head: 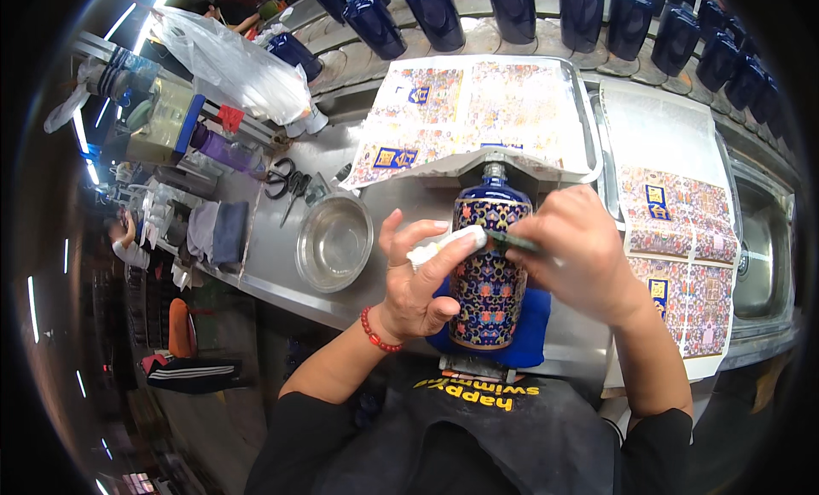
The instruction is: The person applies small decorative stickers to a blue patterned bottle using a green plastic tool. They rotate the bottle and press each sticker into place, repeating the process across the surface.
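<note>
A dark blue glass bottle (pixel 489 300) with a colourful floral pattern lies before me, its clear-ridged neck pointing away. Its lower end is over a folded blue cloth (pixel 534 335). My left hand (pixel 416 277), a red bead bracelet at the wrist, is at the bottle's left side. White cloth (pixel 425 253) is tucked among its fingers, some of it at a fingertip against the upper body. My right hand (pixel 569 245) pinches a thin dark green tool (pixel 515 242) over the bottle's right side; blur hides its exact kind.
Floral decal sheets (pixel 409 111) lie behind the bottle, with more decal sheets (pixel 678 239) beside a steel sink (pixel 761 252). At left are a metal bowl (pixel 334 242), scissors (pixel 288 181) and a plastic bag (pixel 230 66). Several plain blue bottles (pixel 435 15) stand on a conveyor.
</note>
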Demonstrator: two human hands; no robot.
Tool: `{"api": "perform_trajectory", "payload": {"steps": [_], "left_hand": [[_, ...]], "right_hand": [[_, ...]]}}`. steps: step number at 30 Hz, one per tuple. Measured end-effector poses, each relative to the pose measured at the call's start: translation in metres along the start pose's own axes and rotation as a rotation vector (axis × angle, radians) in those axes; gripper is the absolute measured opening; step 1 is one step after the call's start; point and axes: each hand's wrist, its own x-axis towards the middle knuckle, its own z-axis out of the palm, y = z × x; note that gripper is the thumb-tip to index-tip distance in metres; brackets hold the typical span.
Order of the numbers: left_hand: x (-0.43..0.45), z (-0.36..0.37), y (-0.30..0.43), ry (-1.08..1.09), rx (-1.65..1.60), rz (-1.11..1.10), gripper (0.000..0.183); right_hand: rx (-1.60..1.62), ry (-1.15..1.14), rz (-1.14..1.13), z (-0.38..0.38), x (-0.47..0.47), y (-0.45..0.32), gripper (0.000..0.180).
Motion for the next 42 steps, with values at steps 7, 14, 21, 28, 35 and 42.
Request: {"api": "perform_trajectory", "payload": {"steps": [7,14,21,28,35,42], "left_hand": [[-0.045,0.013,0.031,0.114,-0.131,-0.239,0.084],[-0.056,0.010,0.052,-0.070,0.027,-0.214,0.105],[-0.052,0.013,0.048,-0.089,0.171,-0.157,0.117],[-0.061,0.021,0.042,-0.059,0.167,-0.137,0.115],[-0.065,0.022,0.038,-0.040,0.013,-0.191,0.108],[-0.044,0.001,0.038,-0.133,0.167,-0.081,0.109]], "right_hand": [[-0.240,-0.106,-0.215,-0.014,0.016,-0.046,0.016],[-0.106,0.160,0.044,-0.008,0.029,-0.034,0.014],[0.224,0.053,0.166,-0.003,-0.003,-0.035,0.020],[0.216,-0.154,-0.122,-0.005,-0.011,-0.064,0.014],[0.039,-0.146,-0.250,0.005,-0.033,-0.060,0.025],[0.461,0.085,0.577,0.013,-0.067,-0.047,0.012]]}}
